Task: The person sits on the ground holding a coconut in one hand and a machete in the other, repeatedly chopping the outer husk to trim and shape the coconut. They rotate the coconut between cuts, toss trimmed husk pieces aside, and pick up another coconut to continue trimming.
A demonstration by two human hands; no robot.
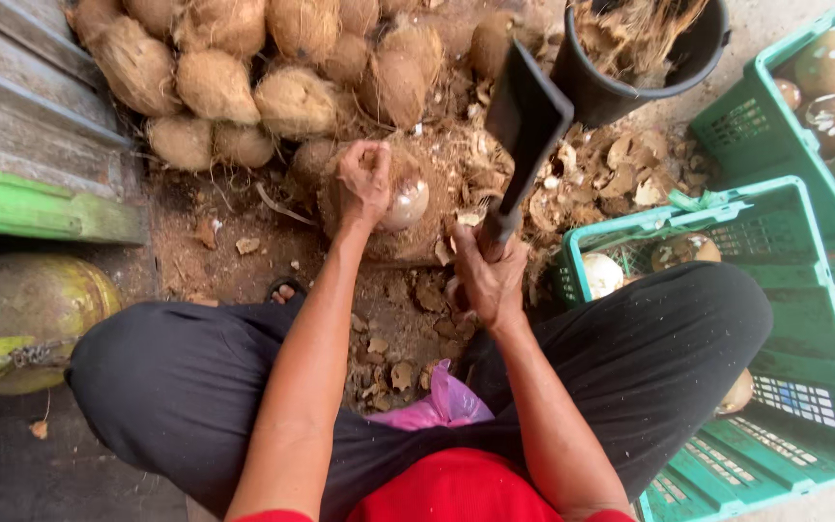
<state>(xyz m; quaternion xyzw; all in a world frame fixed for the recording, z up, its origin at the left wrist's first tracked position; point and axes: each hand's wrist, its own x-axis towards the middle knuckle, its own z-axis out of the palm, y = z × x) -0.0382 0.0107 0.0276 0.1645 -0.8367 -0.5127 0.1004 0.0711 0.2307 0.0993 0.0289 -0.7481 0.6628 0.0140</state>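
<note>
Head view: seated on the ground, you steady a partly husked coconut (400, 200) with your left hand (364, 181), fingers clenched over its top, on a low mound of brown husk at the middle of the scene. Your right hand (488, 278) is wrapped tight around the handle of a broad dark cleaver (525, 121), its blade raised and tilted just right of the coconut. Far and left, a heap of unhusked coconuts (244, 68) backs against grey wooden boards (21, 106) edged by a green plank (41, 208). A black bucket (630, 82) of husk fibre stands far right of the blade. Two green plastic crates (794, 319) holding peeled coconuts crowd your right knee, their rims nearly touching it. A yellow-green gas cylinder (31, 309) sits near left, beside your left knee. A pink plastic bag (446, 401) lies between your legs. Open ground remains only in the narrow strip of husk scraps (398, 329) before you.
</note>
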